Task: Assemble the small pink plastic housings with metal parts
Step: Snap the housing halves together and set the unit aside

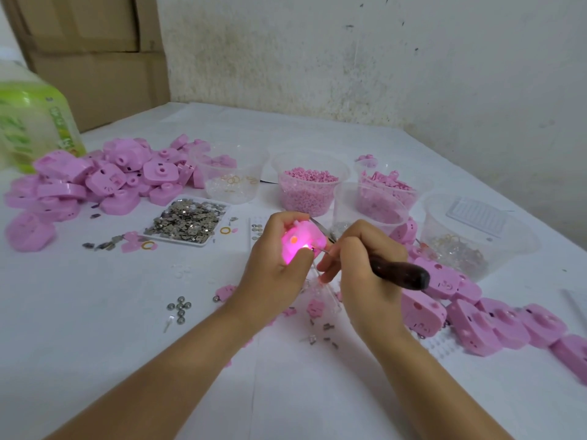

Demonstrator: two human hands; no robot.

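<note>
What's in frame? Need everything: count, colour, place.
held housing: one, pink, glowing, in left hand
tool: one, dark handle, metal tip at the held housing, in right hand
housing pile: many, pink, far left
housing row: many, pink, right of the hands
metal parts tray: one, white, silvery pieces, centre-left
tubs: five, clear, behind the hands
round pieces: about seven, grey, left of left forearm
bottle: one, green label, left edge
cardboard boxes: at least two, brown, back left
table: one, white cover
left hand: fingers round the held housing
right hand: fingers gripping the tool
</note>
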